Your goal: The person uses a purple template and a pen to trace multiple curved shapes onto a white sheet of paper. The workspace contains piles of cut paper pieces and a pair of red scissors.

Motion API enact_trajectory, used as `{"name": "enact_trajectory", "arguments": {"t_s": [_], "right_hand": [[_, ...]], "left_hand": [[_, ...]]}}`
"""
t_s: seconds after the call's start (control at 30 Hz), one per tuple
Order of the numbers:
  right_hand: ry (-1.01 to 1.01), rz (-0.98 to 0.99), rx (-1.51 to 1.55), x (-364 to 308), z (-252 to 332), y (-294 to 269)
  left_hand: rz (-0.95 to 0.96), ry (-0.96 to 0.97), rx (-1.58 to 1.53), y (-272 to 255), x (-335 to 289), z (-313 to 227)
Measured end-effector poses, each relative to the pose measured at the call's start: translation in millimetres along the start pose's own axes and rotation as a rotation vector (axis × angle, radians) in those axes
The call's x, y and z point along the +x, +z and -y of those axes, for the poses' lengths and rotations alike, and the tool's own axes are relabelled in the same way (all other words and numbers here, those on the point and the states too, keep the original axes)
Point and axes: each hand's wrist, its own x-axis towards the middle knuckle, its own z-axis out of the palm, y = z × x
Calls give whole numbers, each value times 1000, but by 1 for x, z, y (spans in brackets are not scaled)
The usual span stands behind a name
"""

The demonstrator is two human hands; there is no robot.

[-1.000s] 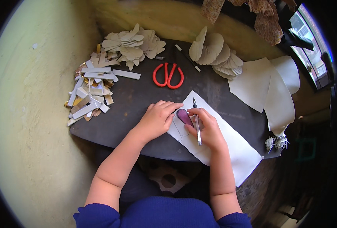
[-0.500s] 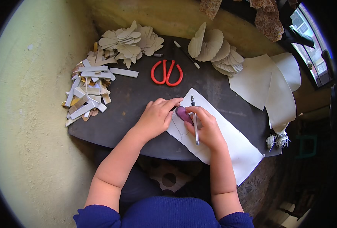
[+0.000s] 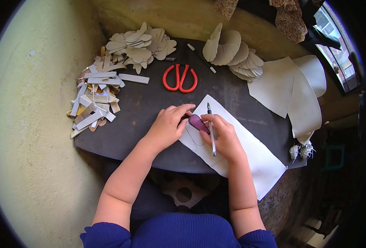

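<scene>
A white sheet [image 3: 245,153] lies slanted across the front of the dark table, with thin curved outlines drawn near its left edge. My right hand [image 3: 225,140] is closed around a clear ballpoint pen [image 3: 212,134], its dark tip pointing away from me. The same hand's fingers also touch a rounded purple piece [image 3: 198,123], which lies on the sheet beside the outlines. At the sheet's left edge, my left hand [image 3: 166,128] has its fingers stretched out and its thumb apart, close to the purple piece. What lies under its fingertips is partly hidden.
Red-handled scissors [image 3: 179,80] lie beyond my hands. Cut strips [image 3: 94,99] are heaped at the left, rounded cream pieces [image 3: 141,45] at the back. More fanned pieces [image 3: 228,51], a white-capped pen [image 3: 201,58] and large cream sheets [image 3: 290,93] occupy the back right.
The sheet's far part has shifted very slightly left, together with the purple piece and my left fingers. My right hand still grips the pen; otherwise little differs.
</scene>
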Motion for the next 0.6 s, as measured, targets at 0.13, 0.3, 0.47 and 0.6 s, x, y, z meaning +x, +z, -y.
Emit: {"name": "enact_trajectory", "arguments": {"t_s": [0.13,0.3,0.47,0.6], "right_hand": [[24,-1,17,0,0,-1],[29,-2,14,0,-1,-1],[27,-3,-10,0,-3,0],[25,-7,-2,0,-3,0]], "left_hand": [[-2,0,-16,0,0,0],[2,-6,22,0,0,-2],[1,-26,22,2,0,-1],[0,-28,29,3,0,-1]]}}
